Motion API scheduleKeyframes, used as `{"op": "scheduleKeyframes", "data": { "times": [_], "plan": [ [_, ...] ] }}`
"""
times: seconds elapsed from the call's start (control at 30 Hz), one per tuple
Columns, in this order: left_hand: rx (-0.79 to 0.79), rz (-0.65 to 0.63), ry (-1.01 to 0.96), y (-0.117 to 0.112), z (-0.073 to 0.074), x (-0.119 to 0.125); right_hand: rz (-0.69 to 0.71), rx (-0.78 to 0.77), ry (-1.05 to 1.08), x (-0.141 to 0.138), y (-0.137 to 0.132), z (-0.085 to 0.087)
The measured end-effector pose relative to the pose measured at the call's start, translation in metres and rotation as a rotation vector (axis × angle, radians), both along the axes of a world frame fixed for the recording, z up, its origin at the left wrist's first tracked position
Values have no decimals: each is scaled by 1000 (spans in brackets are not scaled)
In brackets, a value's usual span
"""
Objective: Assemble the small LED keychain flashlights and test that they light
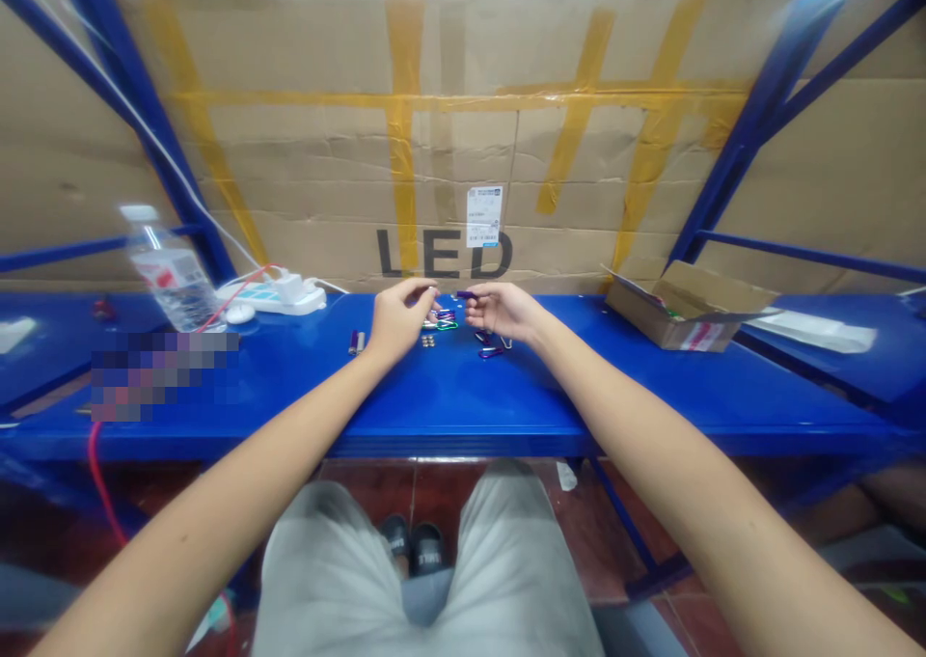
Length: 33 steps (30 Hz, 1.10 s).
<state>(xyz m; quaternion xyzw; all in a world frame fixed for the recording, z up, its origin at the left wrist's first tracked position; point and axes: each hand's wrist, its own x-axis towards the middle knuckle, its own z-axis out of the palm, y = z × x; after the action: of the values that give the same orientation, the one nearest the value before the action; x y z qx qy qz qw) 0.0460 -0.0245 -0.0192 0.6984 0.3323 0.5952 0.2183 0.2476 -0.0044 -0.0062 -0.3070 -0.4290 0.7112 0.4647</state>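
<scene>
My right hand (510, 312) pinches a small dark purple tube (465, 294) between thumb and fingertips, above the blue tabletop (449, 396). To its left, my left hand (400, 317) has its thumb and fingers drawn together; whatever they hold is too small to make out. Between the hands lie metal clips, one with a green edge (448, 326). Below my right hand rests a purple carabiner-like clip (490, 353) among other small pieces. Several tiny brass-coloured parts (428, 342) sit beside my left hand. Short purple and silver tubes (357, 342) lie left of my left wrist.
An open cardboard box (680, 314) stands at the right. On the left are a water bottle (174, 276), a white power strip (279, 294) and a red cable (101, 483). A large taped carton (325, 184) and blue metal posts (752, 126) close off the back.
</scene>
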Motion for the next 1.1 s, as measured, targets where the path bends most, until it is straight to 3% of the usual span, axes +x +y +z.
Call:
{"op": "scheduleKeyframes", "data": {
  "times": [0.33,0.6,0.67,0.8,0.9,1.1],
  "plan": [
    [-181,-86,-252,6,5,2,8,70,-76,-3,-4,0],
    [-166,-71,-215,6,6,0,5,36,-76,-5,-6,0],
    [-82,-35,-134,4,4,-1,3,40,-79,-5,-6,0],
    [271,95,197,1,0,-4,29,94,-123,-1,-4,-3],
    [453,178,335,3,-1,-6,81,177,-138,1,-1,-8],
    [657,150,449,7,-3,-7,136,312,-119,0,6,-21]
  ]
}}
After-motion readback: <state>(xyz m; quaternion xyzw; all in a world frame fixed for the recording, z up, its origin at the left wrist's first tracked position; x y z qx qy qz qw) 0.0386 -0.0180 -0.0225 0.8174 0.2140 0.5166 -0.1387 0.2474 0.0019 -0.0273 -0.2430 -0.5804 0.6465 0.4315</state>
